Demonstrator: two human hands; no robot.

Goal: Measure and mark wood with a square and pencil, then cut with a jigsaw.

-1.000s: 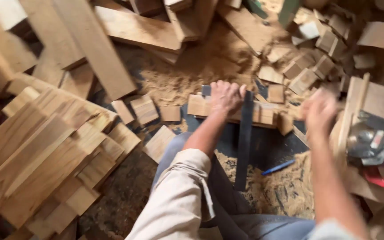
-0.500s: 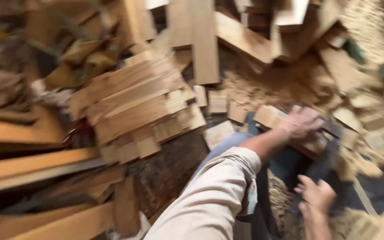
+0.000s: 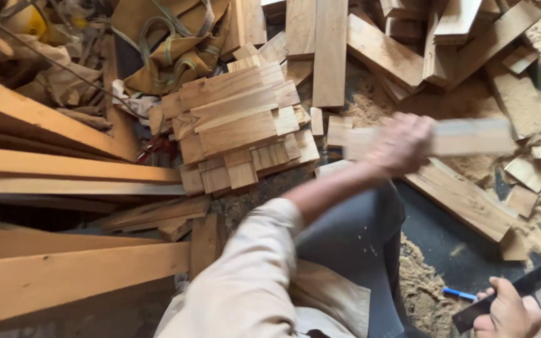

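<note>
Dark, flat steel square [image 3: 521,291] pinched in the right hand [image 3: 510,312] at bottom right, fingers curled over its edge, beside a blue pencil [image 3: 459,293] on sawdust [image 3: 427,281]. Farther up, short wooden offcut [image 3: 464,138], blurred, clamped near its end in the closed left hand [image 3: 401,145], carried above a longer plank [image 3: 464,199]; probably light, stiff, rough-sawn, best gripped across the width mid-length. Beyond, stacked short boards [image 3: 239,128] and long planks [image 3: 330,50].

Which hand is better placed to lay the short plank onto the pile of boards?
Left, probably: the left hand holds the short plank near the pile; the right hand sits low, gripping a dark bar.
</note>
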